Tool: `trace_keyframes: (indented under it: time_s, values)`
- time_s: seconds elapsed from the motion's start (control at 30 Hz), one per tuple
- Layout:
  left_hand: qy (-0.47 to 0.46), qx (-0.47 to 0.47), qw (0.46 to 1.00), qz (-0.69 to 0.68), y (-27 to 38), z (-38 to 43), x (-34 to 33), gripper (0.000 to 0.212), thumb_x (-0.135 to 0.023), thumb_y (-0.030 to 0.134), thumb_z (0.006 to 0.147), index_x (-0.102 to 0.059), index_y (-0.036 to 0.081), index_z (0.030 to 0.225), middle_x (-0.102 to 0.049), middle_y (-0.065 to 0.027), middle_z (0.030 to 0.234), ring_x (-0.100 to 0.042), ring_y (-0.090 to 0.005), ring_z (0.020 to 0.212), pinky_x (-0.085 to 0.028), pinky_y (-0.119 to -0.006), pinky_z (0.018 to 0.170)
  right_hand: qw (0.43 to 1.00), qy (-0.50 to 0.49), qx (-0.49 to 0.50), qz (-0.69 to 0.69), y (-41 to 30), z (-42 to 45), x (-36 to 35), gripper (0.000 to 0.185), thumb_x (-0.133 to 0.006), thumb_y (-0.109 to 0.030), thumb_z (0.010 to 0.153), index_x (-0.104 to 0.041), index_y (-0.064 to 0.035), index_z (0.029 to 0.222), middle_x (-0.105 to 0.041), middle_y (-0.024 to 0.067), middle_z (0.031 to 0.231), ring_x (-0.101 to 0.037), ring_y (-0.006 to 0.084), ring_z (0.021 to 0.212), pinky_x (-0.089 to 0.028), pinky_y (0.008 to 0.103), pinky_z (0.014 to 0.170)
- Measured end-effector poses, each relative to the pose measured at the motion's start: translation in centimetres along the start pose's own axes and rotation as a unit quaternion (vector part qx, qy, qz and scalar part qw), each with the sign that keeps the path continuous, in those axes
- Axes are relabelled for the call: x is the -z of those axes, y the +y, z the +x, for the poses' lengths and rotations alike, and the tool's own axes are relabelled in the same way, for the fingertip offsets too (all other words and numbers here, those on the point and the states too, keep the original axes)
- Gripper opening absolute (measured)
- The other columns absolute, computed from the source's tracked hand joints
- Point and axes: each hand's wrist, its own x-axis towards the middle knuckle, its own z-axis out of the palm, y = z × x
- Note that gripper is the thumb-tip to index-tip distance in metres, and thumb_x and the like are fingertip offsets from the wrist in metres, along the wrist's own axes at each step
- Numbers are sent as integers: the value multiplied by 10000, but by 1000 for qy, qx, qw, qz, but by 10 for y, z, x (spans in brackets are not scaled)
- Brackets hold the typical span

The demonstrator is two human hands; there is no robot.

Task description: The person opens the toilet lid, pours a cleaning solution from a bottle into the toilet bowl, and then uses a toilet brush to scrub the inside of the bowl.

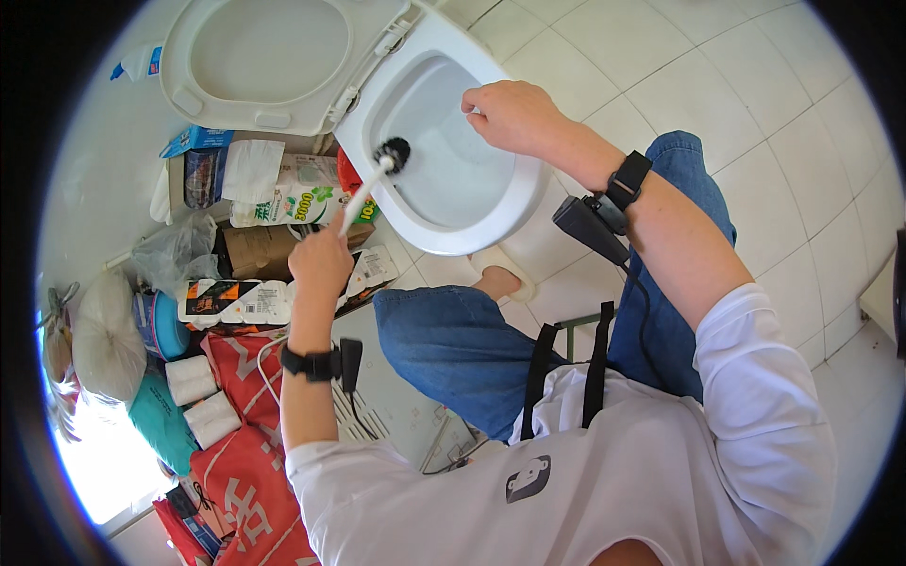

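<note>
My left hand (320, 263) grips the white handle (361, 201) of a toilet brush. Its black bristle head (393, 153) lies inside the bowl, against the inner wall on the left side. The white ceramic toilet (453, 237) has its seat (262, 117) and lid (272, 42) raised. Over the bowl's right rim hangs my right hand (513, 117), its fingers loosely curled and nothing seen in them. Whether it touches the rim I cannot tell. Both wrists wear black straps with small cabled devices.
Left of the toilet stand tissue packs (290, 201), a cardboard box (258, 251), toilet roll packs (237, 301) and red bags (241, 488). A spray bottle (141, 62) is beyond the raised seat. Pale floor tiles (679, 71) extend to the right. My knees flank the bowl's front.
</note>
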Motion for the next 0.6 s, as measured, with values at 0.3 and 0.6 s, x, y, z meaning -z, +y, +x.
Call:
trace_keyframes:
  time_s: [0.3,0.6]
  values:
    - [-62,-65,996,-22,5,-26,34,415,-567,196,807,-550,221,1221,-645,-131,767,-635,-311,728,-505,-434,652,999,-25,-18,-28,2,-1,10,185,-504,-169,829,-637,-84,926,-663,92,815,-622,279,771,-491,395,660]
    - [-66,-21,998,-14,8,-12,33,377,-564,189,805,-566,204,1181,-651,-136,807,-636,-309,781,-504,-430,684,999,-38,-6,-28,-2,-3,10,186,-500,-178,835,-633,-84,924,-661,93,823,-620,282,777,-487,399,662]
